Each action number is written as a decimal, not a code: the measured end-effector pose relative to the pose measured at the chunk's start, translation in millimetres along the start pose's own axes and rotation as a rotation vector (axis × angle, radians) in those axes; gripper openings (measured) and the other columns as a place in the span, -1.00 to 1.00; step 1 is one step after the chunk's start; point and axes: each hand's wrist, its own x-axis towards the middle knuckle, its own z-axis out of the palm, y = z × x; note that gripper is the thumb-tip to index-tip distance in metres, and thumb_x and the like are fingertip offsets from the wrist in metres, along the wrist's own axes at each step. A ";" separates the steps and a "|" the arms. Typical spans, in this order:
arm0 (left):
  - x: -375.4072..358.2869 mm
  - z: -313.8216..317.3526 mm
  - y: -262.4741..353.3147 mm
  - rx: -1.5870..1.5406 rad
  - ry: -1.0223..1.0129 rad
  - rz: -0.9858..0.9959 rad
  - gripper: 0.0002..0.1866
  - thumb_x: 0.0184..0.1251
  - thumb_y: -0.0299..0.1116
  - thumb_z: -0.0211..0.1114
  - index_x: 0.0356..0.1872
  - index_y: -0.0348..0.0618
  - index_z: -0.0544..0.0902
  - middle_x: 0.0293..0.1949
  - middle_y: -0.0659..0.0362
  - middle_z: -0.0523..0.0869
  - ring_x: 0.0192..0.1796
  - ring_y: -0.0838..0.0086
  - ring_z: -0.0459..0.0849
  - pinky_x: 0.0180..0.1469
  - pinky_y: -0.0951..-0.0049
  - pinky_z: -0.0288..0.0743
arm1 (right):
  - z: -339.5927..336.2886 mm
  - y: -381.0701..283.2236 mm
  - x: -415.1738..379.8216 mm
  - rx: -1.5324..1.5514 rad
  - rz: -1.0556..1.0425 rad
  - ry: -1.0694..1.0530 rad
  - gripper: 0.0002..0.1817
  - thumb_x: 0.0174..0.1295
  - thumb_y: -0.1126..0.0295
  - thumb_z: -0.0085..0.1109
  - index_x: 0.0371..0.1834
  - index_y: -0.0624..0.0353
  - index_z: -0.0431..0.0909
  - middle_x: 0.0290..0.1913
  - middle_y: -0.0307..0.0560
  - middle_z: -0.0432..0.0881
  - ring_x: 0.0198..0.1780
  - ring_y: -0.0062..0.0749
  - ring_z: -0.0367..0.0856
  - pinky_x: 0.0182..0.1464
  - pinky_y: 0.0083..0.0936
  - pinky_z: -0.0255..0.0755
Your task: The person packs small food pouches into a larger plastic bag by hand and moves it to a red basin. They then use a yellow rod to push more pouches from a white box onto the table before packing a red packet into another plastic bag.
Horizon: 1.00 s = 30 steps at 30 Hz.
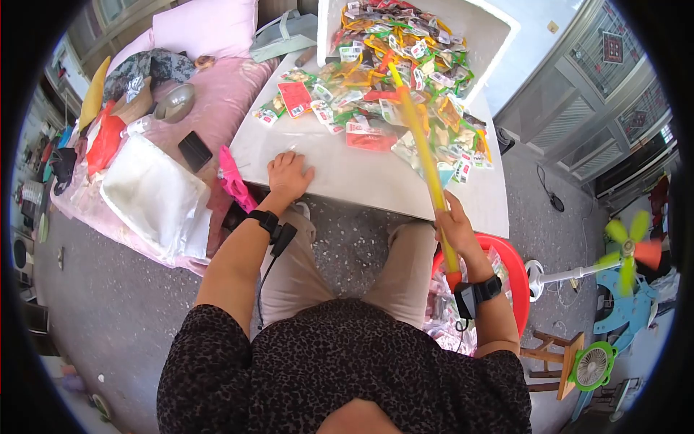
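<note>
A seated person in a dark patterned top and tan trousers works at a white surface (376,184), seen from a camera on the head. The right hand (454,226) is wrapped in a closed grip around a long yellow stick (423,155), close to its red lower end, just off the surface's near right corner. The stick slants up and away across the surface, and its far end lies in a heap of packets (394,79) spread over the far half and right side of the surface. The left hand (288,176) rests palm down on bare surface near the near left edge, fingers loosely spread and holding nothing. A few stray packets lie just beyond it, among them a red packet (294,98) at the left fringe of the heap. Both wrists carry black bands (264,219) with small devices attached. A red basin (515,278) stands on the floor below the right hand, beside the person's knee, with more packets inside. Left of the surface is a bed (217,101) with a pink cover, bearing a white bag (155,195), a black phone (194,150) and a metal bowl (176,102). A pink object (233,181) sits between bed and surface. Fans (625,249) stand at far right.
</note>
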 end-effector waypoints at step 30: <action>-0.3 2.5 -2.6 -0.014 0.015 -0.006 -0.56 0.01 -0.03 0.06 -0.11 -0.03 0.48 0.03 0.17 0.38 0.14 0.33 0.21 0.15 0.29 -0.01 | 14.6 -15.0 6.2 -0.120 0.041 -0.121 -0.47 0.14 0.34 -0.13 0.21 0.09 0.04 -0.55 -0.19 0.35 -0.65 -0.55 0.36 -0.61 -0.60 0.33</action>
